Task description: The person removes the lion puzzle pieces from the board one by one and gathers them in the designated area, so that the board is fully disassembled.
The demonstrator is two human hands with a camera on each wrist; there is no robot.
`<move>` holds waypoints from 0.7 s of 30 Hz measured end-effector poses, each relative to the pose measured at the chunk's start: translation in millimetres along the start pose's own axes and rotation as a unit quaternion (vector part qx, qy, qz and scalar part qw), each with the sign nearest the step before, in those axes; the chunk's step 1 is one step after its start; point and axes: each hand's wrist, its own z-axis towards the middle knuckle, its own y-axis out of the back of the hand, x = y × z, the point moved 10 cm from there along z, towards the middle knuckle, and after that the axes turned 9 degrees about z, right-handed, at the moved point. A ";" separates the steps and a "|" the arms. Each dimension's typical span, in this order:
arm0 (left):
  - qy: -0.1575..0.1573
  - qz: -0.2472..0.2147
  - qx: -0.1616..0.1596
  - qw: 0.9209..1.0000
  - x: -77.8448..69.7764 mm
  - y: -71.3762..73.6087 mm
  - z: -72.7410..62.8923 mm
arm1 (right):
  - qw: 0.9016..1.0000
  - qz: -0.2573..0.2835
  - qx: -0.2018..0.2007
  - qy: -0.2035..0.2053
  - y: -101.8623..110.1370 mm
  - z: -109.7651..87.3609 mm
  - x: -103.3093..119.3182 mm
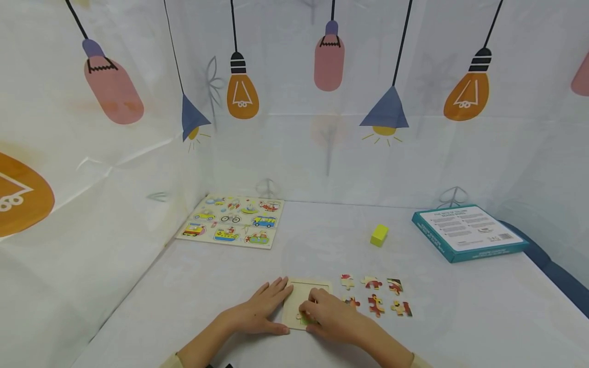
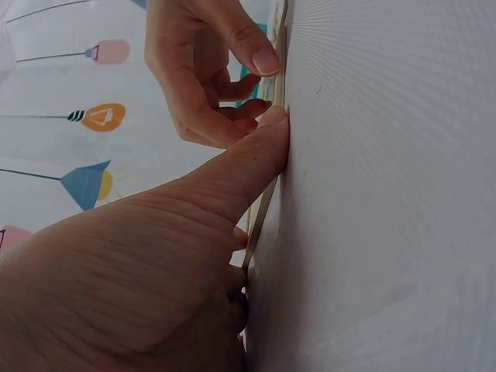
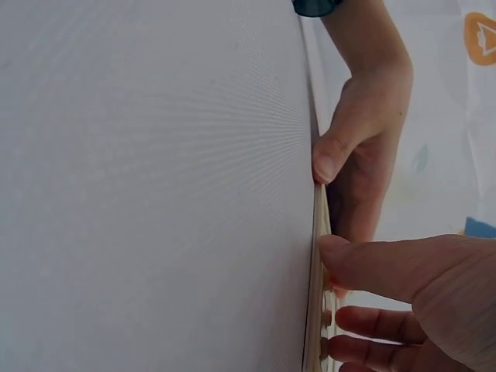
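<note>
A small wooden puzzle tray [image 1: 294, 292] lies flat on the table in the head view; both wrist views catch it edge-on. Along its left side my left hand [image 1: 264, 309] rests with spread fingers, the thumb by the near left corner. Over the near right part of the tray, my right hand [image 1: 335, 317] has curled fingers at a greenish puzzle piece [image 1: 303, 319], which they partly cover. In the right wrist view the right thumb [image 3: 372, 263] touches the tray's edge. To the right of the tray lie several loose jigsaw pieces [image 1: 376, 305] in two rows, one partly hidden by the right hand.
At the back left lies a vehicle picture puzzle board [image 1: 239, 226]. A yellow block [image 1: 379, 235] sits behind the loose pieces. A teal-edged flat box [image 1: 469, 232] lies at the back right, with a dark blue object [image 1: 557, 271] beyond it. Lamp-printed sheeting [image 1: 285, 153] surrounds the table.
</note>
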 end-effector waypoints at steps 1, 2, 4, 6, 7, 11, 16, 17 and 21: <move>0.001 0.000 0.001 1.000 -0.2 0.1 -0.1 | 1.000 -0.001 0.000 -0.001 0.2 0.1 0.3; 0.002 -0.001 0.002 1.000 -0.3 0.1 -0.2 | 1.000 -0.002 -0.002 0.000 0.4 0.2 0.6; 0.003 -0.001 0.003 1.000 -0.5 0.3 -0.2 | 1.000 -0.004 -0.005 0.000 0.8 0.3 0.8; 0.003 0.000 0.003 1.000 -0.7 0.5 -0.3 | 1.000 -0.004 -0.007 0.001 1.0 0.5 0.9; 0.002 0.001 0.002 1.000 -0.8 0.5 -0.3 | 1.000 -0.005 -0.009 0.001 1.3 0.7 1.0; 0.002 0.002 0.001 1.000 -0.9 0.6 -0.2 | 1.000 -0.006 -0.010 -0.003 1.2 1.4 0.3; 0.004 -0.002 0.003 1.000 0.4 -0.5 0.2 | 1.000 -0.008 -0.012 -0.008 0.6 2.3 -1.8; 0.005 -0.002 0.004 1.000 0.6 -0.7 0.3 | 1.000 -0.009 -0.015 -0.006 1.1 2.3 -1.6; 0.008 -0.006 0.006 1.000 1.5 -1.1 0.5 | 0.999 -0.018 -0.032 0.018 3.4 2.8 2.0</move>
